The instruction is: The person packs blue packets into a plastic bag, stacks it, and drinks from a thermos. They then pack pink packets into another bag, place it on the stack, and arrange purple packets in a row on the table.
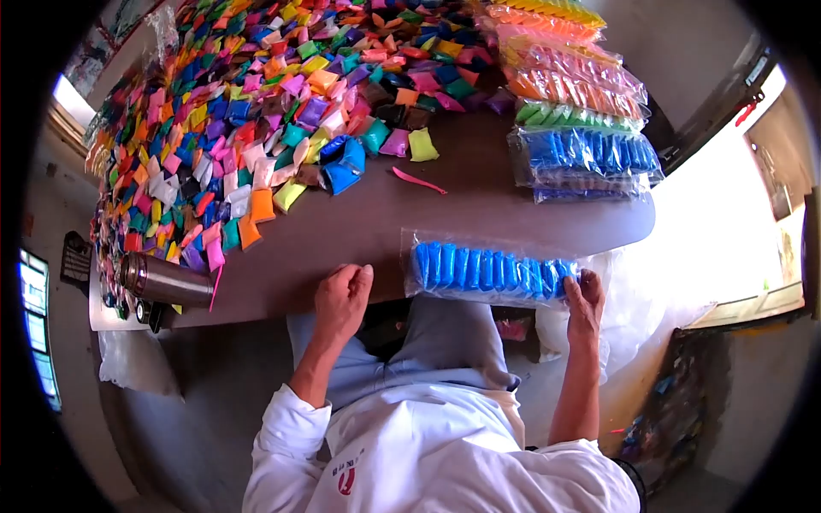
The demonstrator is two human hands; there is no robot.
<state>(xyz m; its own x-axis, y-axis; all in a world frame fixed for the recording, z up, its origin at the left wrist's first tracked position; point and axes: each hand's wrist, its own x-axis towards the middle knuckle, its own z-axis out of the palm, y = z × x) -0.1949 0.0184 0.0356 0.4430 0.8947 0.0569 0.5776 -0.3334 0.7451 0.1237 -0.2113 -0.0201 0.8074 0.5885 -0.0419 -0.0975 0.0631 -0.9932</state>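
Note:
A clear plastic bag with a row of blue packets [489, 268] lies at the table's front edge. My right hand [585, 299] pinches the right end of this bag. To the left of the bag, my left hand [344, 297] is closed at the table edge, fingers curled in; whatever it may hold is hidden. A pink strip [419, 180] lies on the brown table [342, 235] beyond the bag.
Many small colourful packets [256, 128] cover the table's left and far parts. Filled clear bags [586, 152] are stacked at the far right. A metal flask [167, 280] lies at the left edge, beside a pink tool [216, 287].

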